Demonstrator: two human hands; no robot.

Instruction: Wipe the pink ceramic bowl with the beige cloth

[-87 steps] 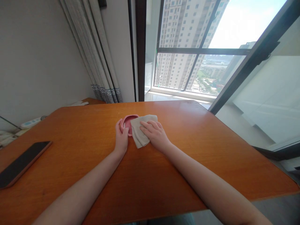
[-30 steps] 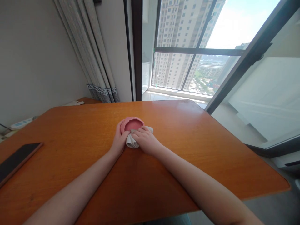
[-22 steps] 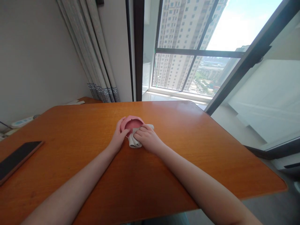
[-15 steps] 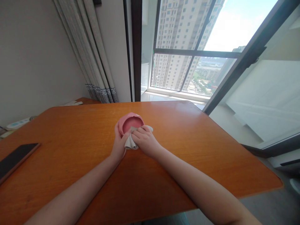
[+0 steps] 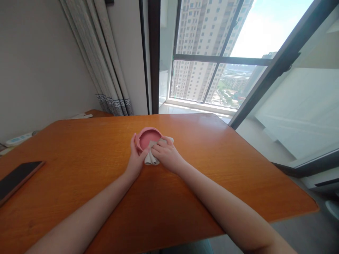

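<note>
On your left, a dark-screened phone (image 5: pixel 18 180) lies flat on the wooden bench (image 5: pixel 79 144), partly out of frame. Beyond its left edge: white strip (image 5: pixel 19 139) with pale-blue patches, too small to identify. Ahead of you: grey curtain (image 5: pixel 103 63), patterned hem, hanging by the wall (image 5: pixel 39 63). Right of it, a dark-framed window (image 5: pixel 219 59); through it you see a high-rise (image 5: pixel 201 33).

One head-worn camera looks forward and down over the table (image 5: pixel 212 151) from its six-o'clock side, with the left hand (image 5: pixel 136 158) near, toward eight o'clock of centre, the right hand (image 5: pixel 168 155) toward six, and the window (image 5: pixel 197 58) well beyond, toward one.
</note>
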